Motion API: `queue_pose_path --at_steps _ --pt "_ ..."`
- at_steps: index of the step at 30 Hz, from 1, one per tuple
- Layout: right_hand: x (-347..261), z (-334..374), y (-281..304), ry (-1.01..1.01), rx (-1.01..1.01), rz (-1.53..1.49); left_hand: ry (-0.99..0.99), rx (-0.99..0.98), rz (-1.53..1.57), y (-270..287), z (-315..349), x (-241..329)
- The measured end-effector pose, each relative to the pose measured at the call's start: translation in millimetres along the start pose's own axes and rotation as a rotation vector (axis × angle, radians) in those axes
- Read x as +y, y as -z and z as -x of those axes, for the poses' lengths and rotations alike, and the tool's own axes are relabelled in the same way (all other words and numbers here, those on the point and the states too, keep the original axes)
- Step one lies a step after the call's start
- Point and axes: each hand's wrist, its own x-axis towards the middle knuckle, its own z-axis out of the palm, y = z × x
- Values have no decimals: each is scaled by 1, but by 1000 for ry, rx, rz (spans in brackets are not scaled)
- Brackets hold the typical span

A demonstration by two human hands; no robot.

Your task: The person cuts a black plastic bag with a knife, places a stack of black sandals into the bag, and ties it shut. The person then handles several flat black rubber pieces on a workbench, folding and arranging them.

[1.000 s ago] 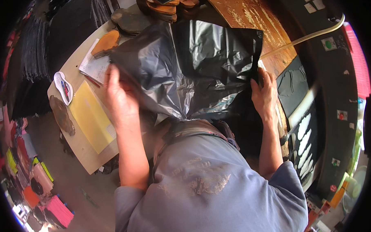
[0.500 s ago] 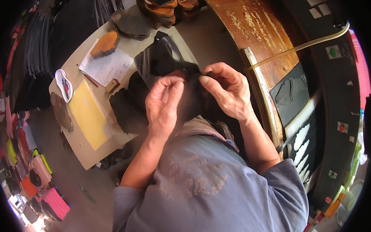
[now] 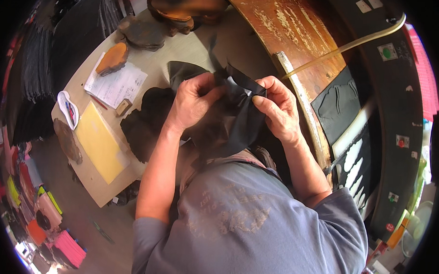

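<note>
Between my hands hangs a thin, floppy black sheet (image 3: 229, 130), creased and folded, with a shiny pale patch near its upper edge. My left hand (image 3: 193, 101) is closed on its left part, the fingertips partly hidden in the folds. At the upper right edge, my right hand (image 3: 280, 110) pinches the sheet between thumb and fingers. A dark, ragged-edged pile of flat pieces (image 3: 147, 125) lies on the pale table (image 3: 181, 51), just left of my left forearm.
Left on the table lie a written paper (image 3: 119, 87), an orange-topped block (image 3: 112, 57), a yellow sheet (image 3: 101, 145) and a white sole-shaped piece (image 3: 67, 110). On the right stand a worn brown board (image 3: 291, 28), a curved rod (image 3: 348, 50) and a dark machine panel (image 3: 392, 114) with buttons.
The black sheet has come up and spread wider between my hands. My left hand has moved up and turned inward; my right hand keeps its pinch, slightly lower.
</note>
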Motion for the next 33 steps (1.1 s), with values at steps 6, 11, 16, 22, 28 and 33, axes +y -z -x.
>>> queue_pose_path --at_steps 6,11,16,22,28,33 --pt "-6 19 36 -122 194 562 -77 333 147 -11 -11 3" --pt "-32 21 42 417 83 1202 -186 261 -129 -25 -10 12" --pt "-25 -3 34 221 -72 1033 -158 127 -176 -39 -19 20" --pt "-5 9 38 124 61 825 -104 86 -233 -40 -22 17" --pt "7 18 45 206 307 735 -414 267 -454 -53 -11 41" --pt "18 16 36 283 333 565 -15 -102 -173 -51 6 33"
